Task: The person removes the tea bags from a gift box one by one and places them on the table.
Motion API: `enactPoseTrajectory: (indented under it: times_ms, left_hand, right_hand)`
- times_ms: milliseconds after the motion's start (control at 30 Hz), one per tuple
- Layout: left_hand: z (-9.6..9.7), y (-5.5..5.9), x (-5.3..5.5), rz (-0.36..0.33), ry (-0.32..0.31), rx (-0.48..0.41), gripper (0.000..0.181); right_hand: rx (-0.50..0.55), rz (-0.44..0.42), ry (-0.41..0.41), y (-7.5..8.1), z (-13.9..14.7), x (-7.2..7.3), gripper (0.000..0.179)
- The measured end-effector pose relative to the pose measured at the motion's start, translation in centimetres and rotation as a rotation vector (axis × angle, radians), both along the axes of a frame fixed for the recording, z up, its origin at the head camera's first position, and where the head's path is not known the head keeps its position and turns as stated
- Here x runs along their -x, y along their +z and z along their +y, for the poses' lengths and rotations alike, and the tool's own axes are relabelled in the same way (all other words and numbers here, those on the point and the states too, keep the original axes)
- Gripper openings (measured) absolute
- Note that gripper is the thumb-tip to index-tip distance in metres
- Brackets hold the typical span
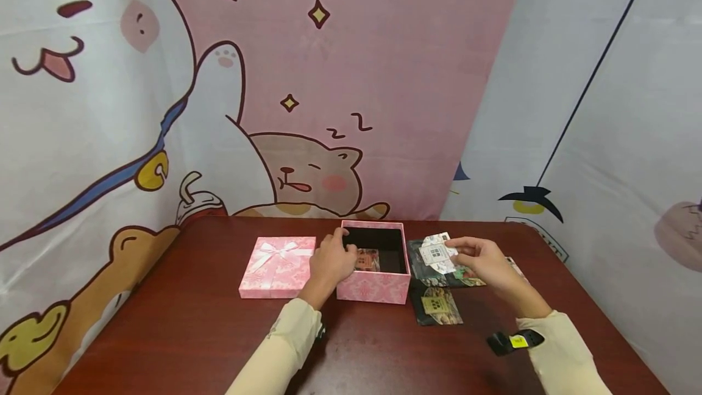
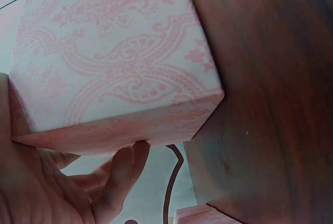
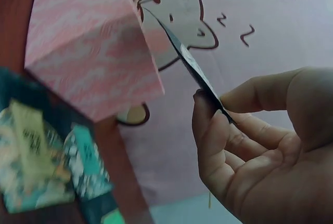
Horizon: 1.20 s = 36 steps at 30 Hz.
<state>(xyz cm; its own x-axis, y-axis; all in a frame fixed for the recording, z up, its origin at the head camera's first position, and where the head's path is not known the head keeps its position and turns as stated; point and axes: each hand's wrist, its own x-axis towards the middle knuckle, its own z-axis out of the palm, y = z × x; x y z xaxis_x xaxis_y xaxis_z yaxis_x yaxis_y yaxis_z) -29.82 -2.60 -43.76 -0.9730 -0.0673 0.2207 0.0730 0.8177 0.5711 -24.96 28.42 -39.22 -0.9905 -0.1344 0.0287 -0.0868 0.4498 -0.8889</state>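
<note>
A pink patterned gift box [image 1: 373,288] with a dark inside stands uncovered on the table. My left hand [image 1: 331,261] grips its left wall at the rim; in the left wrist view, bent fingers [image 2: 122,174] touch the outside of the box. Inside the box lies a small brownish packet [image 1: 368,259]. Right of the box, my right hand [image 1: 485,264] pinches a flat, white-patterned packet [image 1: 436,253] between thumb and fingers. The right wrist view shows this packet [image 3: 192,65] edge-on, raised beside the box. Below it, dark packets [image 1: 419,273] lie on the table.
Left of the box sits the pink lid [image 1: 274,270] with its white bow. Another packet with a yellow label [image 1: 437,306] lies near the box's front right corner. Behind the brown table [image 1: 181,322] hangs a cartoon-printed cloth [image 1: 395,78].
</note>
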Motion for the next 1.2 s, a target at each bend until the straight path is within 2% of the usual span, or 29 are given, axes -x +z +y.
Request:
enactPoseTrajectory:
  times_ms: [267, 500, 633, 833, 1067, 1200]
  left_hand:
    - [-0.2, 0.2, 0.0, -0.005, -0.006, -0.002, 0.039]
    - [-0.3, 0.2, 0.0, 0.006, 0.003, 0.000, 0.038]
    - [-0.2, 0.1, -0.1, 0.001, -0.007, 0.003, 0.038]
    - [0.0, 0.0, -0.1, 0.010, -0.008, 0.000, 0.038]
    - [0.0, 0.0, 0.0, 0.029, -0.009, 0.013, 0.038]
    - [0.0, -0.2, 0.1, 0.019, -0.005, 0.019, 0.038]
  right_hand:
    - [-0.013, -0.079, -0.044, -2.2, 4.0, -1.8, 0.044]
    - [-0.017, -0.135, -0.081, -4.0, 6.5, -2.5, 0.044]
    - [-0.046, -0.171, -0.090, -4.8, 7.3, -3.1, 0.043]
    - [-0.071, -0.163, -0.095, -5.5, 8.4, -3.6, 0.042]
    - [-0.108, -0.204, -0.116, -6.4, 9.1, -3.9, 0.040]
    - [-0.131, -0.190, -0.112, -6.7, 9.2, -3.8, 0.040]
